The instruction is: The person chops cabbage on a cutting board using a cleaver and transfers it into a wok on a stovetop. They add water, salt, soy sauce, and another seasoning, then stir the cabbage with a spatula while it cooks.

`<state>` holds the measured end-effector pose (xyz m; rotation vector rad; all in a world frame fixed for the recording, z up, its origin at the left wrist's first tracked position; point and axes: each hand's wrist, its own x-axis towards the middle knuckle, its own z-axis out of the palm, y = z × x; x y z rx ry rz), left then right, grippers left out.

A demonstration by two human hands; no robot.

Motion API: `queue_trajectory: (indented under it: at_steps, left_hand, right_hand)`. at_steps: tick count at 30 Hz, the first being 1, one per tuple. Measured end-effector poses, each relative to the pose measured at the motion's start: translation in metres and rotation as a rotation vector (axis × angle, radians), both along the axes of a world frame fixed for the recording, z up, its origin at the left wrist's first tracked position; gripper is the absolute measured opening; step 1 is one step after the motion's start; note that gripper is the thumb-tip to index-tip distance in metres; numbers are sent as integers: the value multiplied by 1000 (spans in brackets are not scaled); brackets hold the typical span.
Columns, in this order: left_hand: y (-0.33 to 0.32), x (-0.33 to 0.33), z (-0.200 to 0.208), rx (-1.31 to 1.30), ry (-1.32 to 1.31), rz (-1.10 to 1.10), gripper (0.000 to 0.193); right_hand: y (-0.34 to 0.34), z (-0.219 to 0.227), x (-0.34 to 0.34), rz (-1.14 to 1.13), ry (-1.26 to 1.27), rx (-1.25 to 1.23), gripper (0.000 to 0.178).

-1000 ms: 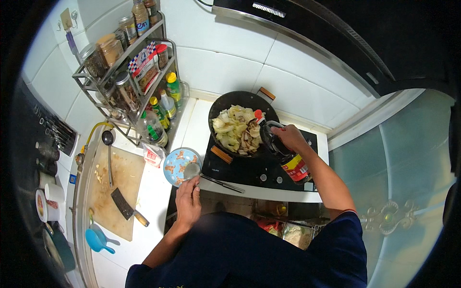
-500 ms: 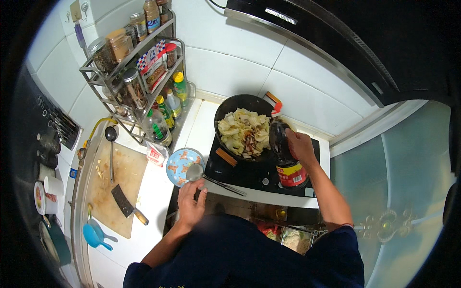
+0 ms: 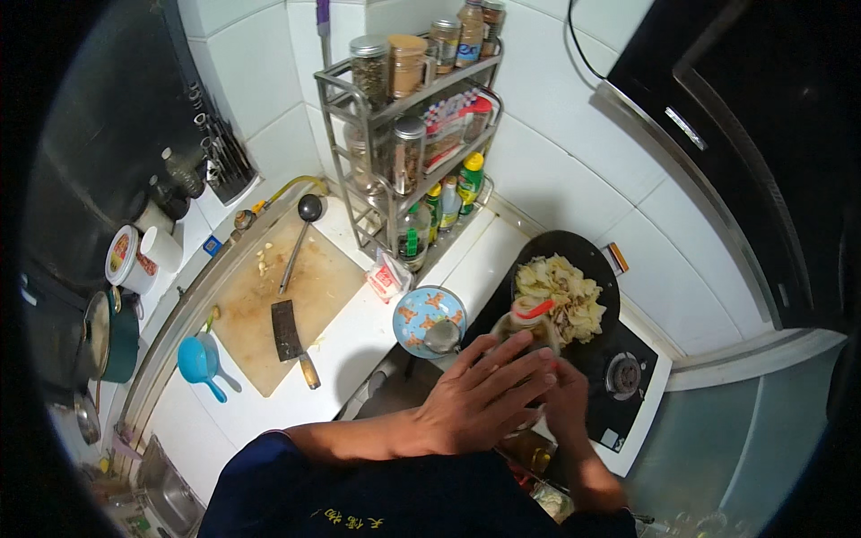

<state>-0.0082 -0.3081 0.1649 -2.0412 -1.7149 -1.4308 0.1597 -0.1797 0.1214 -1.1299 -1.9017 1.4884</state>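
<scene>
Red-capped bottle [image 3: 527, 318] right of centre in the frame, right hand [image 3: 567, 401] with its grip clamped on it, partly hidden, left hand [image 3: 484, 394] fingers outstretched across it, contact unclear, pan [image 3: 558, 244] of cabbage [image 3: 560, 291] at centre right, bowl [image 3: 413, 316] near the middle.

On the surface [image 3: 359, 332], a cutting board [image 3: 247, 309] under a cleaver [image 3: 286, 332] lies left of a plate [image 3: 404, 316]; a rack [image 3: 430, 90] stands behind both. Rightward, a wok [image 3: 583, 249] holding cabbage [image 3: 563, 285] sits on a stove [image 3: 619, 412], behind a bottle [image 3: 522, 316].
</scene>
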Motion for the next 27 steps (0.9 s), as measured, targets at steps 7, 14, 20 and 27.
queue_trajectory:
  at_steps: [7,14,20,27]
  left_hand:
    - [-40,-68,-5,-390,74,349,53]
    - [-74,-161,-44,-339,-131,662,60]
    - [-90,-271,-62,-368,-344,670,58]
    - [-152,-306,-101,89,-690,993,26]
  right_hand:
    - [-40,-40,-93,297,60,-133,26]
    - [-74,-67,-200,387,47,-43,33]
    - [-96,-95,-322,420,189,-148,32]
    - [-77,-161,-483,338,225,-136,32]
